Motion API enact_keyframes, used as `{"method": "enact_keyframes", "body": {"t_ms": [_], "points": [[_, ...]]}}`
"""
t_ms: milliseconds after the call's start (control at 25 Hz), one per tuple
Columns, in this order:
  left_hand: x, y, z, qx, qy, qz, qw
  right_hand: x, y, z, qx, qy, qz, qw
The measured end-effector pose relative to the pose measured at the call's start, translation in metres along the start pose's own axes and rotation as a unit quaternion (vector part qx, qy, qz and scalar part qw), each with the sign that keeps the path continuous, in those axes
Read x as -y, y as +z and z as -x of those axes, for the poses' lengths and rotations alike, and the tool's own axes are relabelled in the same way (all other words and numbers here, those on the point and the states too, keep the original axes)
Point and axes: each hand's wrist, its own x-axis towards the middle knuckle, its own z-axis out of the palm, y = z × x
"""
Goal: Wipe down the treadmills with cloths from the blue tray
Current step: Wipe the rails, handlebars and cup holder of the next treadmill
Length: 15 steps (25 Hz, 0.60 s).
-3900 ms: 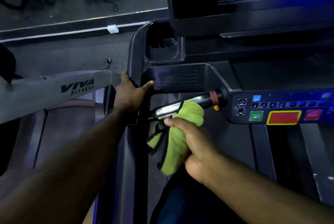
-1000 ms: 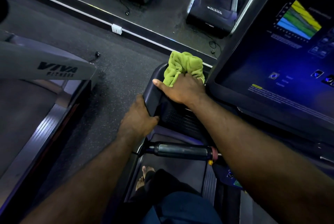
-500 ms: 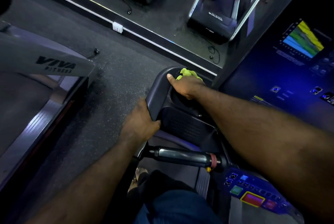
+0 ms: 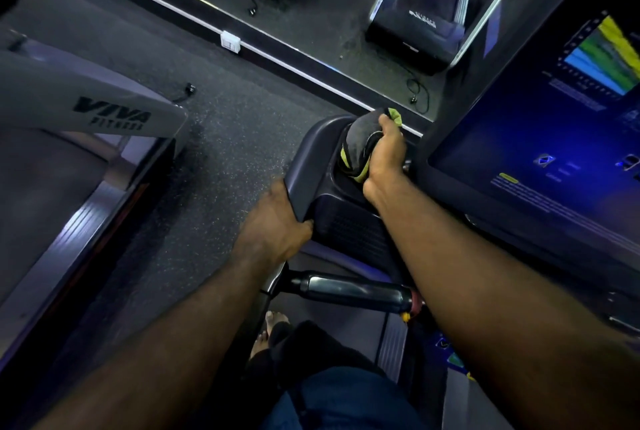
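Clutching the bunched cloth in the right hand, seemingly inside the cup holder, left hand gripping its edge

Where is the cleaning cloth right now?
The cloth sits bunched in the right hand, upper centre, in the treadmill's cup holder, left of the screen.

A treadmill console sits at the centre. Its cup holder is at the far left corner, and the right hand presses a cloth into it. The left hand grips the console's left edge, nearer the viewer. A handlebar grip lies below the console. The screen stands to the right. A neighbouring treadmill lies to the left, across a strip of floor.
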Motion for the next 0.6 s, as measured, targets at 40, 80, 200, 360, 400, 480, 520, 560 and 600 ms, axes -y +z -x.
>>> {"method": "enact_keyframes", "body": {"t_ms": [40, 80, 200, 360, 400, 480, 520, 560, 600], "points": [[-0.001, 0.0, 0.001, -0.002, 0.002, 0.001, 1.0, -0.002, -0.004, 0.004, 0.014, 0.0, -0.038, 0.999], [-0.001, -0.001, 0.002, -0.005, 0.002, -0.001, 1.0, -0.005, -0.007, 0.01, 0.028, 0.006, -0.062, 0.998], [-0.003, -0.001, 0.003, -0.008, -0.005, -0.006, 1.0, -0.009, -0.017, 0.022, 0.092, 0.037, -0.145, 0.984], [-0.008, -0.003, 0.008, -0.005, -0.007, -0.024, 1.0, 0.0, -0.022, 0.041, 0.163, 0.01, -0.19, 0.968], [-0.009, -0.004, 0.009, -0.003, -0.007, -0.026, 1.0, 0.001, -0.022, 0.045, 0.157, -0.006, -0.183, 0.97], [-0.008, -0.004, 0.008, -0.001, -0.008, -0.026, 1.0, -0.005, -0.021, 0.05, 0.088, -0.034, -0.089, 0.992], [-0.007, -0.003, 0.007, -0.001, -0.006, -0.02, 1.0, -0.009, -0.021, 0.052, 0.042, -0.047, -0.005, 0.998], [-0.006, -0.003, 0.007, 0.001, -0.004, -0.011, 1.0, -0.013, -0.022, 0.059, 0.008, -0.058, 0.083, 0.995], [-0.005, -0.003, 0.007, 0.002, -0.001, -0.001, 1.0, -0.015, -0.023, 0.068, -0.02, -0.078, 0.173, 0.982]]}}
